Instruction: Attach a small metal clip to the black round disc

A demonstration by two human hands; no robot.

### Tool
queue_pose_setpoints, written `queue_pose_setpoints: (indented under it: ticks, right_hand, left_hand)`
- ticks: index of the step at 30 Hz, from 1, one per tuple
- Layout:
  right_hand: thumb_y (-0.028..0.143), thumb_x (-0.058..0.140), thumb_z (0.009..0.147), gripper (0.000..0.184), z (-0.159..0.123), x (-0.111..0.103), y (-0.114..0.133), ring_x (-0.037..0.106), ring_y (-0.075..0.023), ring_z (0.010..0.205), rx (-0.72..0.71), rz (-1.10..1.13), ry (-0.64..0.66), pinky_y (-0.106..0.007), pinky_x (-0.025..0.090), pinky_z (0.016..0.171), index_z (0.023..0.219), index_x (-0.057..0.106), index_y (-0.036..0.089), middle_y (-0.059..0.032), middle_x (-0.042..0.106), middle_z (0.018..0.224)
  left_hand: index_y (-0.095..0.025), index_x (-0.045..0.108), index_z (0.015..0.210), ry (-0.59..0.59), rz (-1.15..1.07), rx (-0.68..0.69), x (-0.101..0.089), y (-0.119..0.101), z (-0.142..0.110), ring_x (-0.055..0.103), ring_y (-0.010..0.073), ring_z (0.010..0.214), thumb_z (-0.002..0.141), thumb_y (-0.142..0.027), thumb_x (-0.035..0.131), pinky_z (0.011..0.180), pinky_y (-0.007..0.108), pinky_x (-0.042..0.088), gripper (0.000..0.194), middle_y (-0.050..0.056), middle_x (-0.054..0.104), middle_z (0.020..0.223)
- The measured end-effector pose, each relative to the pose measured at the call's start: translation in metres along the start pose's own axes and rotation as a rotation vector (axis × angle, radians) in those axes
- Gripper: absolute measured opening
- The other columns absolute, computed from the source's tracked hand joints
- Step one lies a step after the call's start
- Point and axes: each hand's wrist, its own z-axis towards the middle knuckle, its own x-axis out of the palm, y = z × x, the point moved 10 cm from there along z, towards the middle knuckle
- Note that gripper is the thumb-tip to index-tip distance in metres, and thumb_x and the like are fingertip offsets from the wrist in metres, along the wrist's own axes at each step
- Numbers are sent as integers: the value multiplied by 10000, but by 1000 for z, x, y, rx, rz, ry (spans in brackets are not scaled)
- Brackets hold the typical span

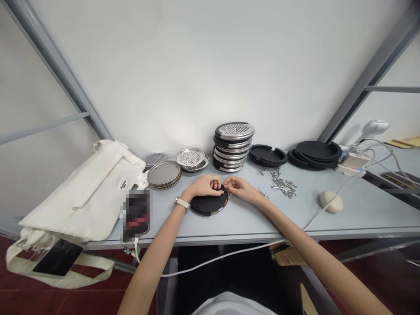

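A black round disc [206,205] with a shiny rim on its right side lies on the table in front of me. My left hand [207,186], a watch [181,202] on its wrist, is curled over the far part of this disc and grips it near the upper right edge. Close beside it, my right hand [239,188] has thumb and fingertips pinched together at the rim. A small metal bit shows under those fingertips, too small to name. To the right lie loose metal hooks or clasps [284,186]. Behind stands a stack of perforated metal discs in black rings [233,148].
Thin metal plates [164,173] and perforated discs [190,158] sit at the back left, black rings [268,155] and black discs [315,153] at the back right. A cream bag [82,197], a phone [137,214], a beige rounded object [332,202] and a white cable [226,254] surround the work area.
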Motion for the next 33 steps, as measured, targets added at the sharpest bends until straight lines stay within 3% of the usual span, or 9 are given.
queue_pose_setpoints:
  ticks: [8,25,33]
  right_hand:
    - [574,574,802,406,2,-1,-3,487,-130,572,-9,6,-46,-271,400,569,941,480,204,58,492,604]
    - [585,483,868,374,1,-3,-3,409,-117,522,-43,-104,-57,-254,333,527,900,450,214,66,462,572]
    - [578,486,867,365,2,-5,-4,466,-130,543,-59,-110,-77,-269,383,565,926,437,221,65,492,579]
  left_hand:
    - [-178,498,676,-70,99,-8,-4,-9,-1,429,100,608,713,-301,627,573,224,329,182,-39,520,669]
    - [-195,465,686,-101,225,-24,-4,-8,-2,423,113,583,741,-334,598,550,253,271,200,-42,508,634]
    - [-200,439,682,-116,247,8,-5,-16,-2,443,130,609,759,-312,584,574,263,283,199,-28,517,667]
